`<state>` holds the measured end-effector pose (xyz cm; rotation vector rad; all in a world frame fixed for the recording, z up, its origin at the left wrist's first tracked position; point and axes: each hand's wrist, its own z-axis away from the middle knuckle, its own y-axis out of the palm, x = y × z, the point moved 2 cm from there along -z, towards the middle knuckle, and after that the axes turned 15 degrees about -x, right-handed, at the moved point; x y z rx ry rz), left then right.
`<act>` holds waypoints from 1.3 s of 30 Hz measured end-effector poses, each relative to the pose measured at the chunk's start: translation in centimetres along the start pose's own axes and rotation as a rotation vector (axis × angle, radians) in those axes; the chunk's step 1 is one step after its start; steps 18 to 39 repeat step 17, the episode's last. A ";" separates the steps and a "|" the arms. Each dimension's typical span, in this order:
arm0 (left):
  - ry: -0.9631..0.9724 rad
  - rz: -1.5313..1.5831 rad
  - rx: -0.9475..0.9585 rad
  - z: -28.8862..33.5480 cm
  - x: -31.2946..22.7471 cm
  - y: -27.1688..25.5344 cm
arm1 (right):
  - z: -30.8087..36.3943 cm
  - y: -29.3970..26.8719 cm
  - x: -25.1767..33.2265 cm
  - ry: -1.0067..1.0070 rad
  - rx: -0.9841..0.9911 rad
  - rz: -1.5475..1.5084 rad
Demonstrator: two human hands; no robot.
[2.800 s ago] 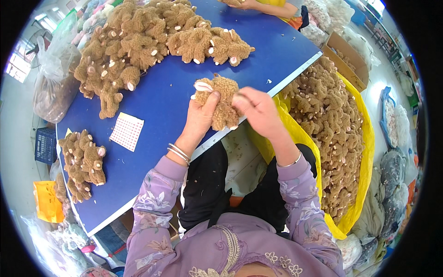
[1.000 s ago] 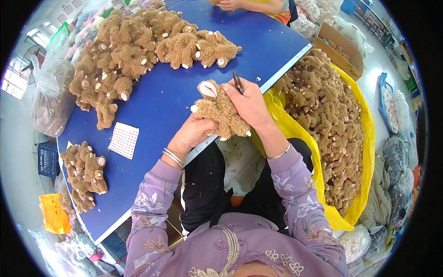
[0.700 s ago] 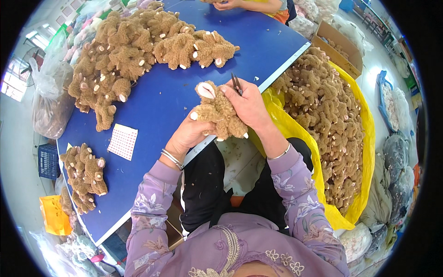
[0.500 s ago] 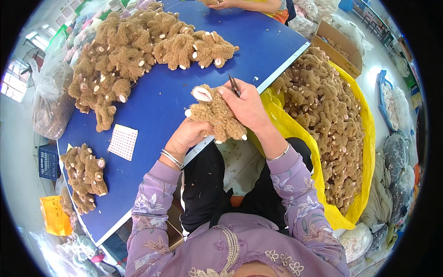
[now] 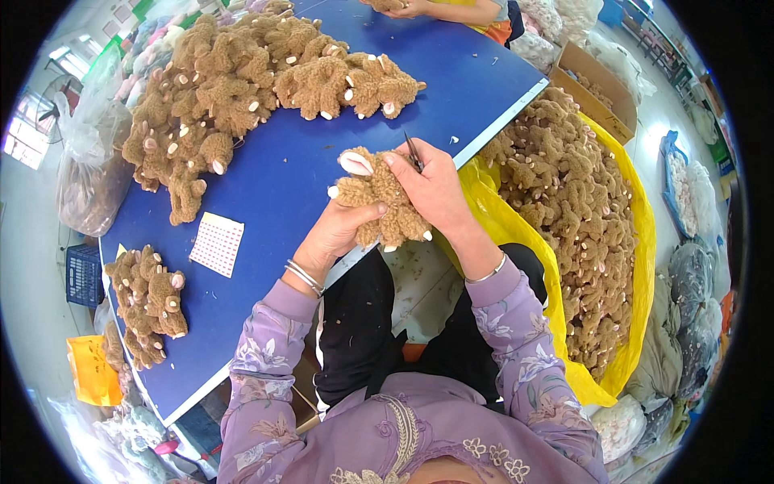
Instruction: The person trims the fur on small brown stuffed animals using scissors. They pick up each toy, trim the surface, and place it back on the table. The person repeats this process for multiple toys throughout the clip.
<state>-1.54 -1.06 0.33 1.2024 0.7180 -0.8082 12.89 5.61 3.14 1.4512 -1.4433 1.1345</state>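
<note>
Above the near edge of the table, both hands hold a small brown curly plush toy (image 5: 403,219) with a pink-lined ear and white-tipped limbs. My left hand (image 5: 334,232) grips its lower left side, the thumb lying across the fur. My right hand (image 5: 437,187) pinches its upper right side. Dark pointed snips (image 5: 414,152) are tucked in that same hand, tips pointing up and away from me. Fingers behind the toy are hidden.
A large heap of similar plush toys (image 5: 218,81) covers the far left of the blue table (image 5: 298,173). A smaller pile (image 5: 149,294) and a sticker sheet (image 5: 217,244) lie nearer. At right stands a filled yellow sack (image 5: 645,266). Across the table, a person's hand (image 5: 411,8) holds brown plush.
My left thumb has shifted up and right across the plush toy's fur. The snips have tilted slightly in my right hand. Both hands still hold the toy in nearly the same place.
</note>
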 end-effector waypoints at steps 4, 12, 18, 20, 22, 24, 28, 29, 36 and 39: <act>-0.027 0.023 0.025 -0.4 0.3 -0.6 | 0.0 0.0 0.1 0.004 -0.001 0.023; -0.020 0.039 0.026 -0.6 0.4 -0.7 | -0.1 -0.1 -0.5 0.022 -0.012 -0.031; -0.118 -0.077 0.040 -1.4 1.4 -0.5 | -2.4 -1.7 -0.7 0.151 -0.159 -0.004; -0.118 -0.077 0.040 -1.4 1.4 -0.5 | -2.4 -1.7 -0.7 0.151 -0.159 -0.004; -0.118 -0.077 0.040 -1.4 1.4 -0.5 | -2.4 -1.7 -0.7 0.151 -0.159 -0.004; -0.118 -0.077 0.040 -1.4 1.4 -0.5 | -2.4 -1.7 -0.7 0.151 -0.159 -0.004; -0.118 -0.077 0.040 -1.4 1.4 -0.5 | -2.4 -1.7 -0.7 0.151 -0.159 -0.004; -0.118 -0.077 0.040 -1.4 1.4 -0.5 | -2.4 -1.7 -0.7 0.151 -0.159 -0.004; -0.118 -0.077 0.040 -1.4 1.4 -0.5 | -2.4 -1.7 -0.7 0.151 -0.159 -0.004; -0.118 -0.077 0.040 -1.4 1.4 -0.5 | -2.4 -1.7 -0.7 0.151 -0.159 -0.004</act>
